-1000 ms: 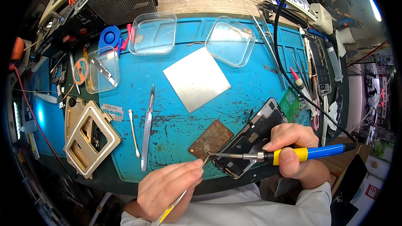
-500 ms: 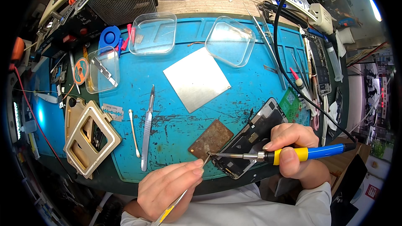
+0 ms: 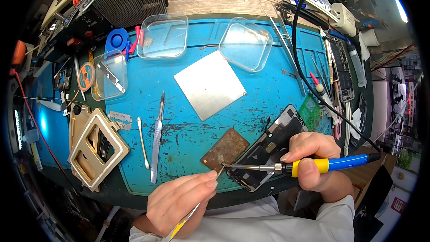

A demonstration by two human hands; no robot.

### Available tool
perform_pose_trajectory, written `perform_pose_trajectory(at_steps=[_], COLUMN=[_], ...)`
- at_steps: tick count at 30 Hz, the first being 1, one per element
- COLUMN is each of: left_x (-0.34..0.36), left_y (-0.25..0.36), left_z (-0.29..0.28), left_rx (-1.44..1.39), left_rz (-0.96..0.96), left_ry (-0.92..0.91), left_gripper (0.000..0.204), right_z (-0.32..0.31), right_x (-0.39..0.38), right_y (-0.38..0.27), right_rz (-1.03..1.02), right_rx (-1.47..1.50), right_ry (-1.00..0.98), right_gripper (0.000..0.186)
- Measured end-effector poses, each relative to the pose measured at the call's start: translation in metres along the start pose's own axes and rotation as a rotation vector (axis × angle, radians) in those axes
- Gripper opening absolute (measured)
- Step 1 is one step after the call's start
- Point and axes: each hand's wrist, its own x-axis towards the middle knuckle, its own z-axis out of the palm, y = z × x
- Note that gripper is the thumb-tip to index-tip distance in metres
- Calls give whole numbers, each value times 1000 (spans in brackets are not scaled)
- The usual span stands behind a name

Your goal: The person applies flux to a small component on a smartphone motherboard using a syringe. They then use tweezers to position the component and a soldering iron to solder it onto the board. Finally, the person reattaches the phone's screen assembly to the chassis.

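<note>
In my right hand [image 3: 313, 157] is a soldering iron [image 3: 324, 166] with a yellow and blue handle, lying nearly level. Its tip points left, to the lower corner of a brown, worn metal plate [image 3: 226, 148]. My left hand [image 3: 183, 201] is closed round slim metal tweezers [image 3: 187, 218] marked with yellow. Their point meets the iron's tip at that corner; whether a tiny part sits between them is too small to tell. Beneath the iron's shaft lies a dark phone screen assembly [image 3: 273, 143], tilted beside the plate.
A silvery square plate [image 3: 210, 85] lies mid-mat. Left of it are a scalpel [image 3: 157, 143], a cotton swab [image 3: 143, 143], razor blades [image 3: 121, 120] and a beige frame holder [image 3: 99, 148]. Clear plastic boxes [image 3: 163, 36] stand behind. The iron's black cable [image 3: 298, 54] arcs along the right.
</note>
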Motion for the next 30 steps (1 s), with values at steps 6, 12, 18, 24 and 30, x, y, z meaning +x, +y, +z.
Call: perform_pose_trajectory(at_steps=[6, 12, 18, 24, 30], left_x=[0, 1, 1, 0, 1], left_y=[0, 1, 0, 0, 0], left_z=[0, -1, -2, -1, -2], left_rx=[5, 4, -3, -3, 1], left_rz=[5, 3, 9, 8, 4], left_ry=[0, -4, -22, -21, -24], left_gripper=[16, 16, 18, 18, 18], right_z=[0, 1, 1, 1, 0], right_x=[0, 0, 0, 0, -1], right_y=[0, 1, 1, 1, 1], right_rz=[-3, -2, -4, -6, 2], right_rx=[12, 26, 29, 16, 7], right_ry=[8, 15, 14, 8, 6], right_gripper=[17, 18, 17, 16, 15])
